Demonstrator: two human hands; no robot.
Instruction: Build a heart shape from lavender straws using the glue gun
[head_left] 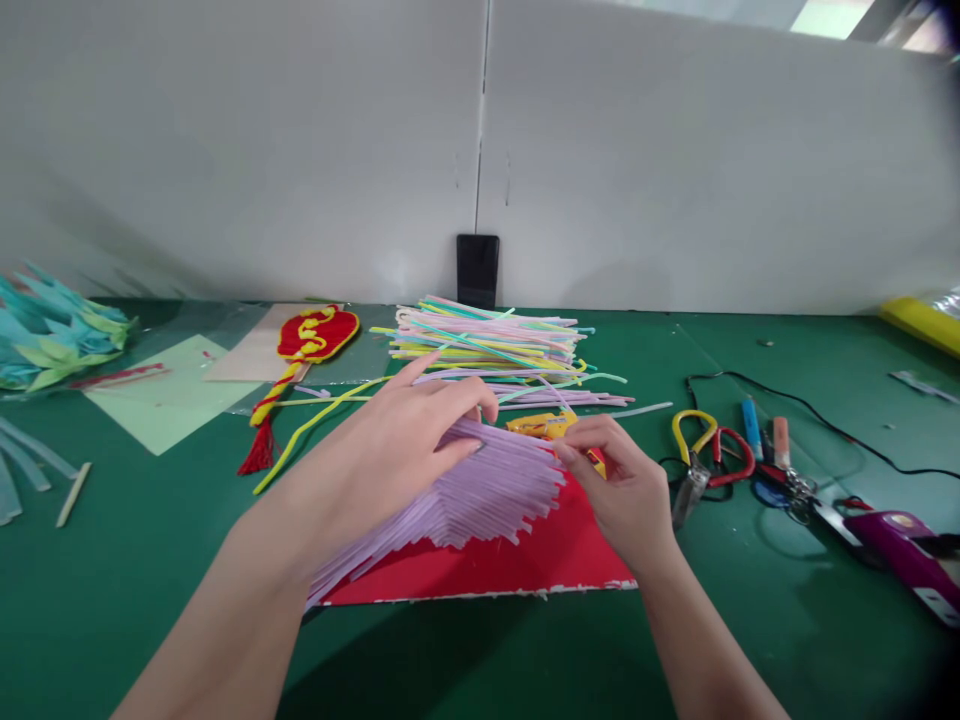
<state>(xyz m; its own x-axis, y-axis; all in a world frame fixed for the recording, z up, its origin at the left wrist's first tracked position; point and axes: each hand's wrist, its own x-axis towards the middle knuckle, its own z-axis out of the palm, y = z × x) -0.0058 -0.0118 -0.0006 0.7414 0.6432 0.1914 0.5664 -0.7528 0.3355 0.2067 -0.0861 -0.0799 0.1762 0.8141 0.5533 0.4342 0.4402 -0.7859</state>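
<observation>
Through the head camera I had the ribbed lilac panel of fuzzy chenille stems, bent into a chevron (499,490), propped at a tilt over the flat red sheet with a ragged white edge (559,560). The left hand (424,420) was partly curled, thumb in front and fingers at the upper edge, gripping the panel there. The right hand (619,470) was nearly closed, thumb and forefinger pinched at the panel's right corner; I couldn't tell whether they had one stem or several.

My worry was the fan of loose-looking tips: an uneven pull from the right could have slid a stem out of line and opened a gap in the ribs. A slack left thumb might have let the chevron splay. The yellow plastic tool (536,425) lay close behind, where a tip or knuckle could have snagged.
</observation>
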